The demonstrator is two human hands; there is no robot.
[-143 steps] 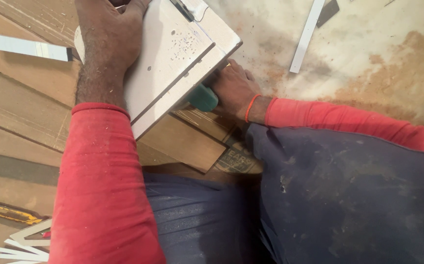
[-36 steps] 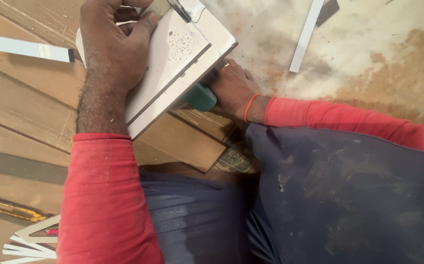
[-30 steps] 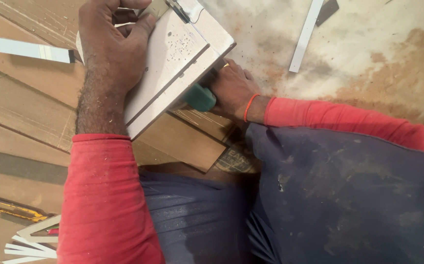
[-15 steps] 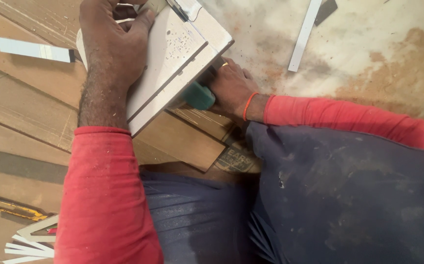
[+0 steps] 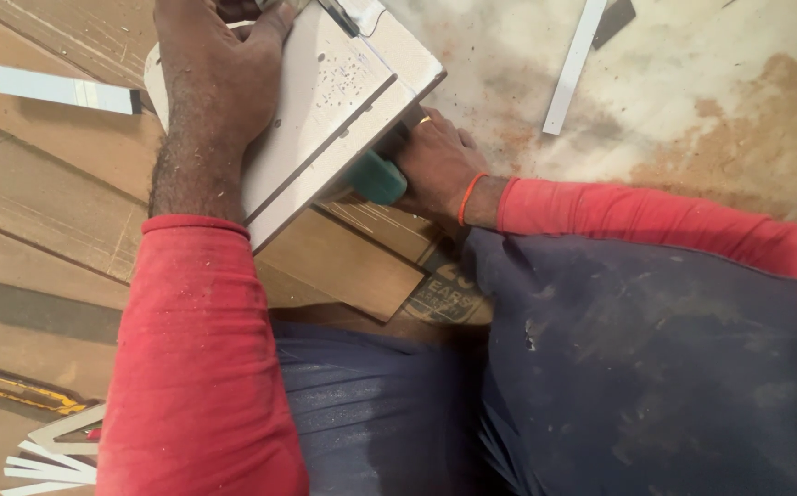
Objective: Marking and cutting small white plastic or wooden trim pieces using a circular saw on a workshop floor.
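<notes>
White laminated board (image 5: 325,119): rigid, light-looking, dusty-smooth; lies tilted over brown planks (image 5: 59,211). Left hand (image 5: 219,78) pressed flat on its face; right hand (image 5: 435,165), fingers closed round teal tool handle (image 5: 376,177) at its edge

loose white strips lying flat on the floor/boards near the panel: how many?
2. One white strip lies on the brown boards left of the left hand; another long strip lies on the concrete upper right. More white offcuts pile at bottom left; others may be hidden.

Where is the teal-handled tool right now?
In the head view, centre frame: the teal-handled tool sits in the right hand, tucked under the white panel's lower edge, above the brown boards.
</notes>
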